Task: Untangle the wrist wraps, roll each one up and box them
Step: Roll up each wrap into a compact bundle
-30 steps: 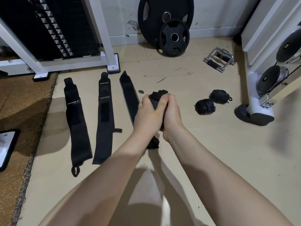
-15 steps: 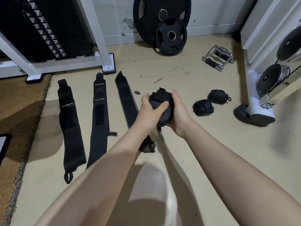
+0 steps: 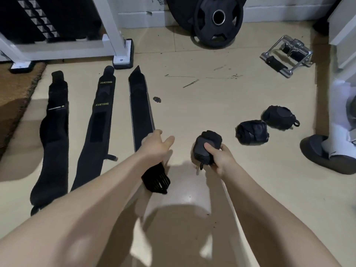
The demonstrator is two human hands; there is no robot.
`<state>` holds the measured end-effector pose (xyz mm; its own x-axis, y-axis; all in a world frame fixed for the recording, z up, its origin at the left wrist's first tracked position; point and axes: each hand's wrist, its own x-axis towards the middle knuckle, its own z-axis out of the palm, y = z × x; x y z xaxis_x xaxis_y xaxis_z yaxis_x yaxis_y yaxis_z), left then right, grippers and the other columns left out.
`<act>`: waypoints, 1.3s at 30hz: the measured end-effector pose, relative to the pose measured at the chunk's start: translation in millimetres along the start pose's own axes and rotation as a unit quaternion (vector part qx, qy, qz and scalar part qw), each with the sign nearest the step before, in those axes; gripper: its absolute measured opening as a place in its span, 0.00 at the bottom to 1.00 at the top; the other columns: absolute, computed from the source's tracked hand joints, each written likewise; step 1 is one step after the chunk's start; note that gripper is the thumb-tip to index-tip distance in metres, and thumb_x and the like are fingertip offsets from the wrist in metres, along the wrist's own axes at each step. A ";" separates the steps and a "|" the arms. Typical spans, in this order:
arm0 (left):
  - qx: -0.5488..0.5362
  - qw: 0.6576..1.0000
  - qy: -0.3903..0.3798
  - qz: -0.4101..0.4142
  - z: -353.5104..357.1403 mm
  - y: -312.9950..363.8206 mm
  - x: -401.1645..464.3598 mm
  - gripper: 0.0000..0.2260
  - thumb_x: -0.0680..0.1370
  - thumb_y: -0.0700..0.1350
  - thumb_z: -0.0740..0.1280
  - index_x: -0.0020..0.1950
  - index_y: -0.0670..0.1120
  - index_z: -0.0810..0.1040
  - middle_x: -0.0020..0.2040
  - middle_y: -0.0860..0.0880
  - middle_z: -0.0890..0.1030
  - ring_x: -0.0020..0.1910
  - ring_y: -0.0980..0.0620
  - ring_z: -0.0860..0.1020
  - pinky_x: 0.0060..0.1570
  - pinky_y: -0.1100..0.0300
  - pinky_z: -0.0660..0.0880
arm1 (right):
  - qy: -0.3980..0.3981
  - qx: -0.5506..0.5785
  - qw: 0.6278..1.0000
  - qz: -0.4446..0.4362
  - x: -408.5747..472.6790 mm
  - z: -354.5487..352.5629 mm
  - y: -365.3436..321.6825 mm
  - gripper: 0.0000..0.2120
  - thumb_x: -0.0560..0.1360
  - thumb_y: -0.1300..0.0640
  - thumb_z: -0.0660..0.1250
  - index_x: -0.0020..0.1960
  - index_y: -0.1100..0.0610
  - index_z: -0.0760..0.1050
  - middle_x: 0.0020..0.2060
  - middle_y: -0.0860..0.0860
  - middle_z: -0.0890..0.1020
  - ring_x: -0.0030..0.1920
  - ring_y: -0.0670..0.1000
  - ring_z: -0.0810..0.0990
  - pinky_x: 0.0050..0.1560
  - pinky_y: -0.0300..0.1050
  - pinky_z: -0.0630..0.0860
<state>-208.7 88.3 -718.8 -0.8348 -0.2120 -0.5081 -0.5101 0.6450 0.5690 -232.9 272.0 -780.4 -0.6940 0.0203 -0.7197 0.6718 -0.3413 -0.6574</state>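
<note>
Hands now apart: left hand (image 3: 157, 144) released roll, fingers spread loose over flat wrap (image 3: 141, 110). Right hand (image 3: 219, 157) alone grips rolled wrap (image 3: 207, 146), thumb pressed on top, centre floor.

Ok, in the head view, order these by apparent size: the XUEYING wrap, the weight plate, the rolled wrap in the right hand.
1. XUEYING wrap, longest.
2. Weight plate, farther off, so unsure against the wrap.
3. Rolled wrap, gripped by the right hand.
</note>
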 end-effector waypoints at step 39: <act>-0.415 0.906 -0.025 -0.075 -134.7 -85.6 -115.9 0.09 0.80 0.38 0.62 0.59 0.40 0.75 0.49 0.43 0.82 0.42 0.50 0.81 0.33 0.60 0.79 | -0.209 -0.353 0.897 -0.163 -176.7 179.4 18.5 0.09 0.75 0.68 0.62 0.51 0.56 0.72 0.44 0.55 0.81 0.48 0.59 0.81 0.53 0.55 0.79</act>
<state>-96.2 -41.2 -621.5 -0.7434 -0.2044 -0.6369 -0.6146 -0.1672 0.7710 -144.2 93.6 -625.3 -0.8209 -0.3940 -0.4134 0.3096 0.3013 -0.9019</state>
